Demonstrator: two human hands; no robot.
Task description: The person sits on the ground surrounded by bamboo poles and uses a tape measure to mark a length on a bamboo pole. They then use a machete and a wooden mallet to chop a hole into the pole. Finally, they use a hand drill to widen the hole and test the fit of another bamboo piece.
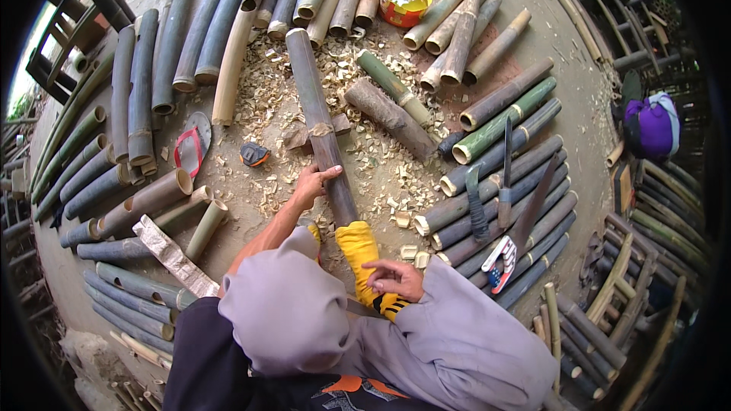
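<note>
A dark bamboo pole (324, 144) lies lengthwise in front of me, propped on a small wooden block (297, 135). My left hand (311, 186) grips its side, one finger laid across the top. The pole's near end meets a bright yellow fabric piece (358, 247) with black stripes at its lower end; how the two join is hidden. Over that fabric, beside my right knee, hovers or rests my right hand (396, 280), fingers apart, with nothing visible in it. A black and orange tape measure (255, 154) sits on the ground to the left.
Bamboo poles (506, 137) ring the work area. On those at right rest a curved blade (476, 202), a straight knife (505, 183) and a handsaw (500, 262). A log (388, 116), wood chips (266, 99), a sandal (192, 144) and a yellow-red tub (403, 1) lie around.
</note>
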